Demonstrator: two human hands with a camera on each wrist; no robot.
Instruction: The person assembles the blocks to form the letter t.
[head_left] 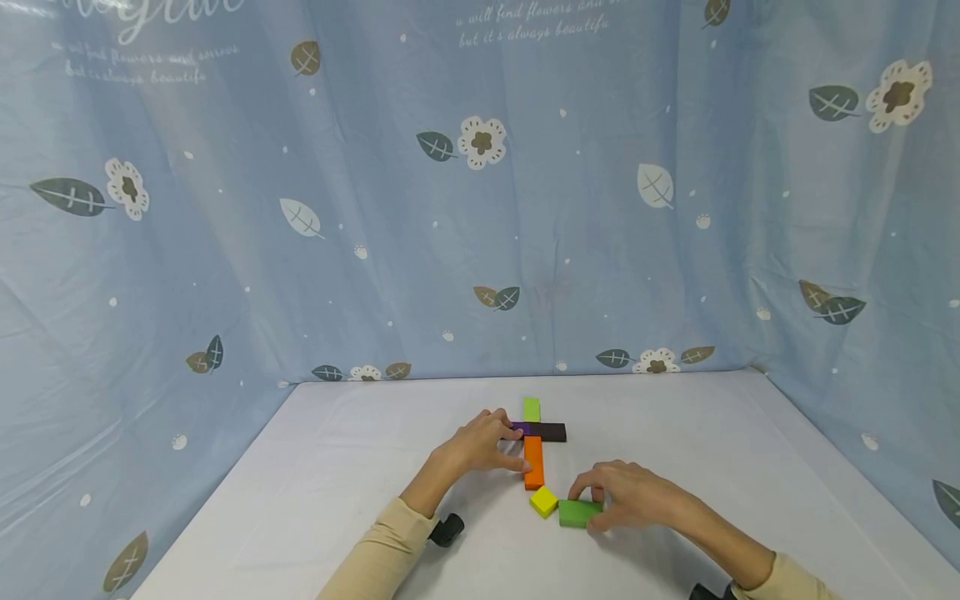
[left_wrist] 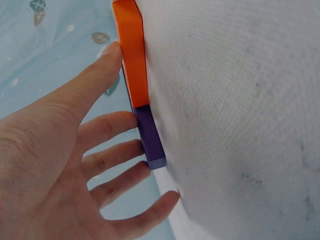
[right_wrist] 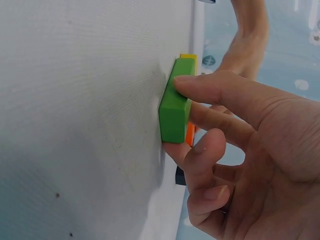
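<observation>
My right hand [head_left: 633, 493] pinches a green block [head_left: 575, 513], with the thumb on its near side and a finger behind it. In the right wrist view the green block [right_wrist: 175, 107] lies on the table, the other fingers loosely curled beside it. My left hand [head_left: 476, 443] spreads over the row of blocks. Its thumb touches an orange block [left_wrist: 132, 55], while fairly straight fingertips rest along a purple block [left_wrist: 150, 135]. A yellow block [head_left: 543, 502] sits between the orange block's near end and the green one. Beside the purple block lies a black block [head_left: 548, 432].
Farthest out in the row, a light green block [head_left: 531, 409] points toward the curtain. The white table [head_left: 322, 500] ends at a blue printed curtain [head_left: 525, 208] at the back and sides. Black wrist devices [head_left: 447, 530] are strapped by both sleeves.
</observation>
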